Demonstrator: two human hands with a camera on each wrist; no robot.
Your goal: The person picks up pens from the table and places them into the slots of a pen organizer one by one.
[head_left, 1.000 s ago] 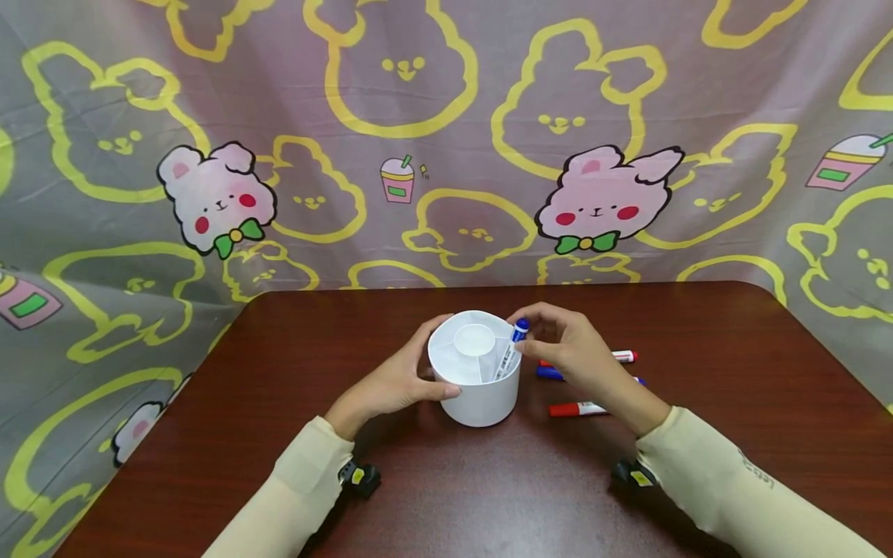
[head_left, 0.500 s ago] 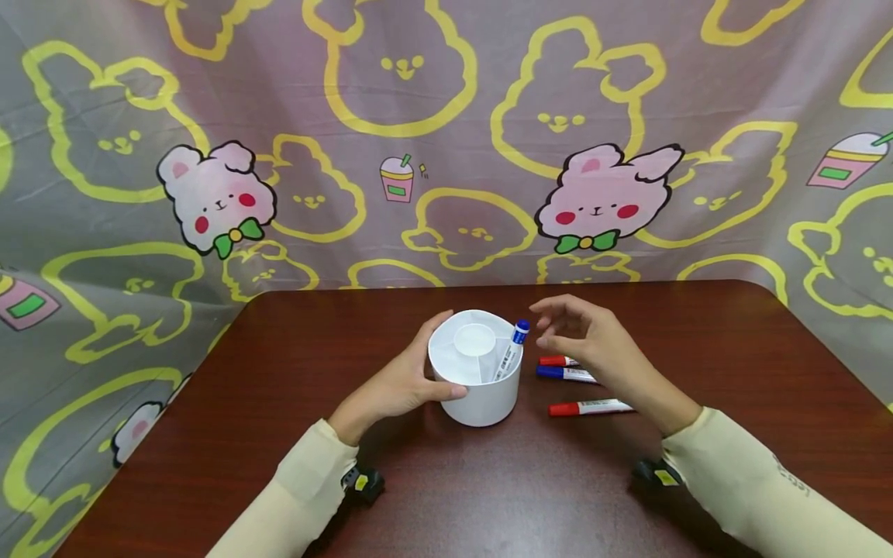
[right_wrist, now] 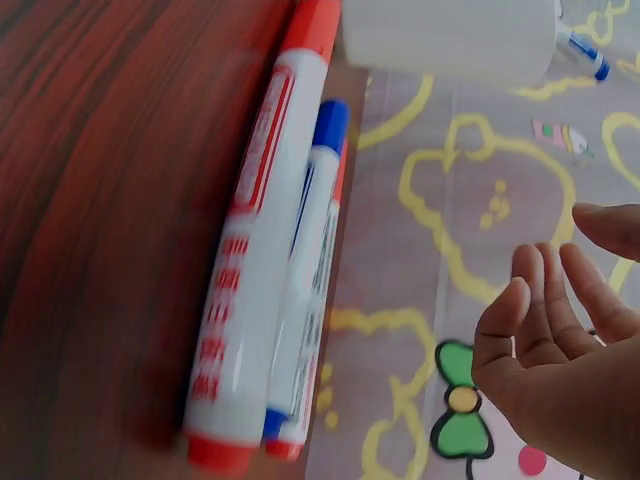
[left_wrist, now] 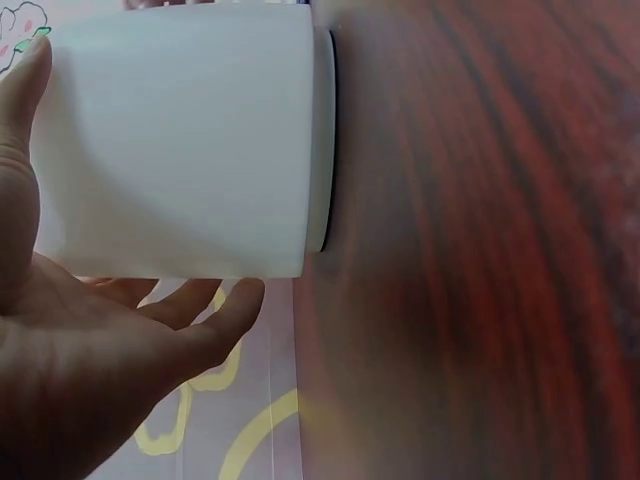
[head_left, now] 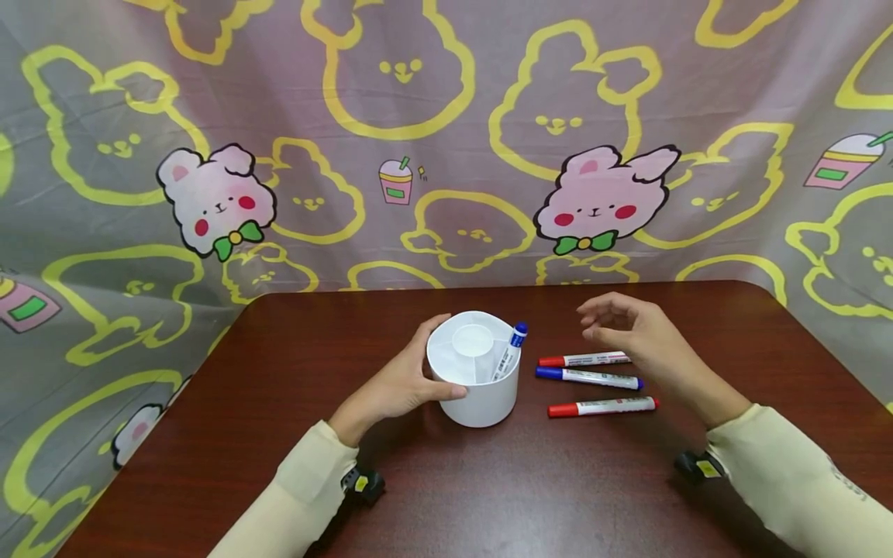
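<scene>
- Head view: left hand (head_left: pixel 401 385) wrapped round left side of white holder (head_left: pixel 474 380), thumb at near wall, fingers curled on far rim; holder upright on counter (head_left: pixel 488 496), near middle.
- Blue-capped marker in holder (head_left: pixel 512 358) leaning in right compartment, cap poking above rim.
- Right hand (head_left: pixel 638 335) raised above counter, fingers loosely bent and spread, holding nothing, right of holder and well apart from it.
- Three loose markers lying flat on counter, right of holder: far red marker (head_left: pixel 584 359), blue marker (head_left: pixel 588 377) just beside it, near red marker (head_left: pixel 601 406) a bit apart toward person. Right hand hovering over far ends of first two.
- Cream sleeves (head_left: pixel 296 496) on both arms; cartoon bunny cloth (head_left: pixel 446 139) behind counter.
- Left wrist view: holder (left_wrist: pixel 185 145) filling upper left, left hand (left_wrist: pixel 90 370) cupped on its wall, fingertips (left_wrist: pixel 240 300) touching it; dark wood counter (left_wrist: pixel 480 250) beyond.
- Right wrist view: right hand (right_wrist: pixel 560 340) at lower right, fingers relaxed, nothing pinched. Near red marker (right_wrist: pixel 255 270) largest, blue marker (right_wrist: pixel 305 270) close behind, third mostly hidden. Holder (right_wrist: pixel 450 40) at top edge, marker tip (right_wrist: pixel 582 52) sticking out.
</scene>
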